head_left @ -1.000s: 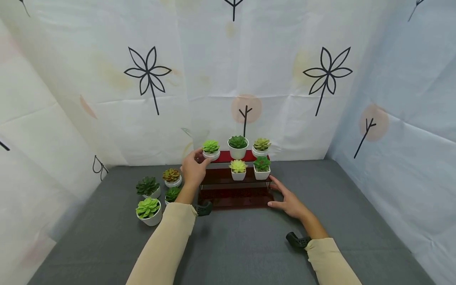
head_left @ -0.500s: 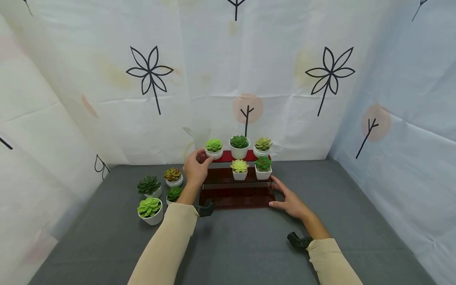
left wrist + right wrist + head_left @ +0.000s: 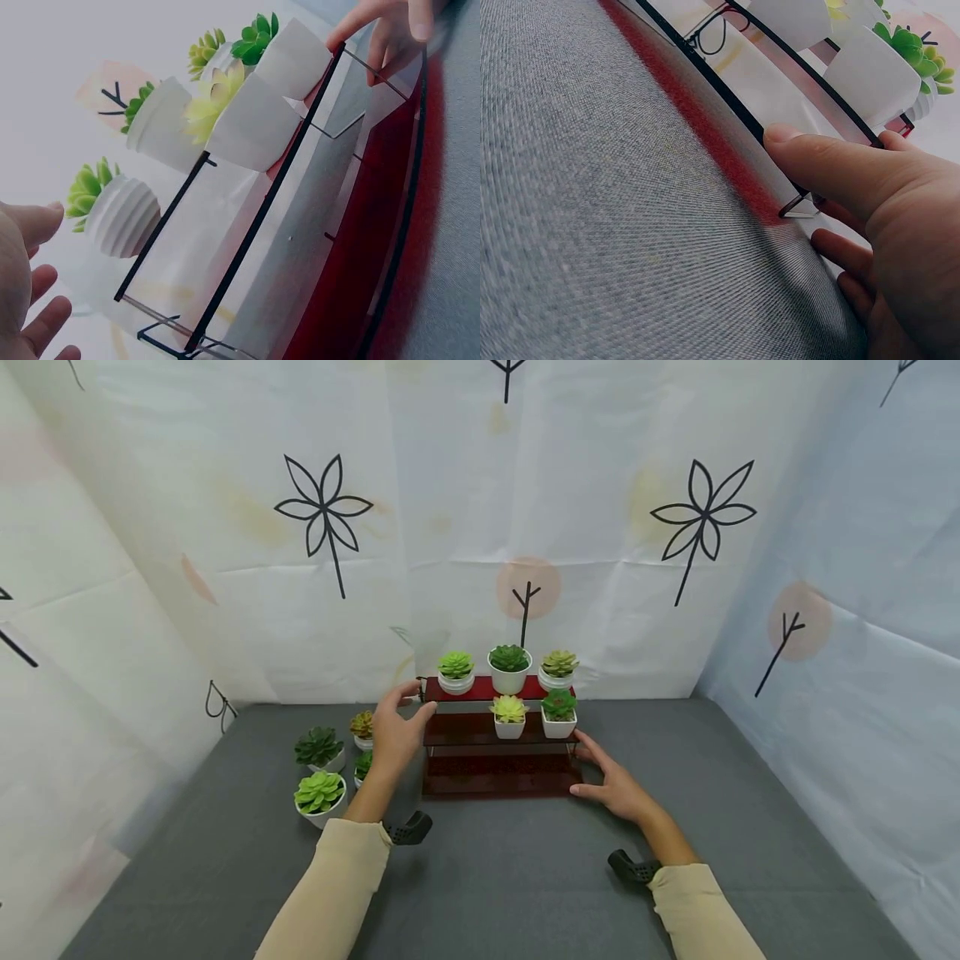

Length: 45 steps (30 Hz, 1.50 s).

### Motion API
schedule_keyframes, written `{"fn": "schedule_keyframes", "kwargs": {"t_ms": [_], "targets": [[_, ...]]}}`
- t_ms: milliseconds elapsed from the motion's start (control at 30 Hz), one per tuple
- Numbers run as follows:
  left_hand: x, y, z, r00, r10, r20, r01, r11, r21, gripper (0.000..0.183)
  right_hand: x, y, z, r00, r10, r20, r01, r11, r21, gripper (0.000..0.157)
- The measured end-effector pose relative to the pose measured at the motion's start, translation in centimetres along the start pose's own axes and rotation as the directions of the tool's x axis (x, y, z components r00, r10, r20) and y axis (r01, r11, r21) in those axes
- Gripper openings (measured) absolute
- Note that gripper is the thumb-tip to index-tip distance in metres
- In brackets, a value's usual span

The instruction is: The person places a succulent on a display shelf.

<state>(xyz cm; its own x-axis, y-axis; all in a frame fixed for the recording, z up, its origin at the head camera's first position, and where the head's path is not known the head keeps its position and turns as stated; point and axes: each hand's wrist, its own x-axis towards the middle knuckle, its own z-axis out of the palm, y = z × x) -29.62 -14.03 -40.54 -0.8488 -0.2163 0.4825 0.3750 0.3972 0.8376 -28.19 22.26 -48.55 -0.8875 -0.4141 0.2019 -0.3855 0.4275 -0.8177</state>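
A three-tier display stand (image 3: 501, 776) with dark red see-through shelves stands on the table. On its top tier, a bright green succulent (image 3: 456, 672) in a ribbed white pot sits at the left end. My left hand (image 3: 397, 731) is just left of that pot, empty, thumb and fingers spread apart; the left wrist view shows a gap between fingertips and pot. My right hand (image 3: 617, 785) holds the stand's right end, its thumb (image 3: 817, 156) on the front edge and the other fingers behind the side frame. A dark green succulent (image 3: 510, 669) and an olive succulent (image 3: 558, 669) share the top tier.
On the middle tier stand a yellow-green succulent (image 3: 509, 716) and a green one in a square pot (image 3: 558, 716). Several more potted succulents, including a light green one (image 3: 320, 797), stand left on the grey tablecloth (image 3: 495, 885), partly behind my left arm. Patterned cloth surrounds the table.
My left hand has let go of the ribbed pot and drawn back to the left, leaving it on the top tier. The right hand stays at the stand's right end.
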Motion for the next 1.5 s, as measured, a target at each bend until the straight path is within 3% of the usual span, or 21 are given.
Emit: {"fn": "schedule_keyframes", "kwargs": {"t_ms": [300,767,1033,1233,1500], "targets": [[-1.4,0.6,-1.9,0.993,0.106,0.051,-0.106,0.994,-0.001,0.041,0.1,0.1,-0.1,1.0,-0.005,-0.004,0.005,1.0,0.01,0.087],[-3.4,0.4,-4.9,0.944,0.301,0.134,-0.317,0.941,0.119,0.043,0.0,0.0,0.0,1.0,0.001,-0.008,-0.001,1.0,0.004,0.088],[-4.6,-0.8,-7.3,0.94,0.31,0.144,-0.332,0.927,0.173,0.046,0.0,0.2,0.0,1.0,-0.001,-0.003,0.001,1.0,-0.002,0.088],[-5.2,-1.6,-8.8,0.927,0.33,0.178,-0.365,0.9,0.237,0.048,0.0,0.1,0.0,1.0,0.005,-0.012,-0.005,1.0,0.001,0.088],[-6.3,-2.4,-10.7,0.942,0.284,0.179,-0.329,0.885,0.328,0.05,0.1,0.1,0.1,1.0,-0.011,0.001,0.011,1.0,0.0,0.089]]}}
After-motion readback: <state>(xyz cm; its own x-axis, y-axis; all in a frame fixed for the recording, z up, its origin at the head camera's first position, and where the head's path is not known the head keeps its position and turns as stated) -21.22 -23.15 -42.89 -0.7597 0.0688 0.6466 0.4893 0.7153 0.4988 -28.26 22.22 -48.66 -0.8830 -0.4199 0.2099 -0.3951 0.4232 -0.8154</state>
